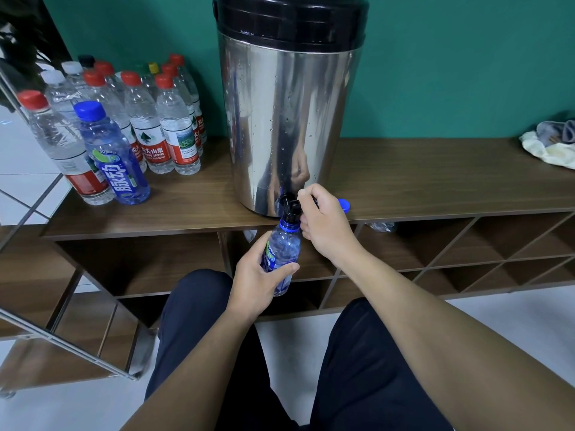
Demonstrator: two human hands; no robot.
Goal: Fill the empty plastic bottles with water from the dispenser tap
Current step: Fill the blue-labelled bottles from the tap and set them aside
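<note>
A tall steel water dispenser with a black lid stands on the wooden shelf top. Its black tap juts out at the bottom front. My left hand grips a clear blue-labelled plastic bottle, uncapped, with its mouth right under the tap. My right hand has its fingers curled round the tap lever. A blue cap lies on the shelf top just behind my right hand.
Several capped bottles, mostly red-capped, stand at the left of the shelf top, with a blue-capped blue bottle in front. A crumpled cloth lies far right. Open cubbies run below. My knees are close to the shelf.
</note>
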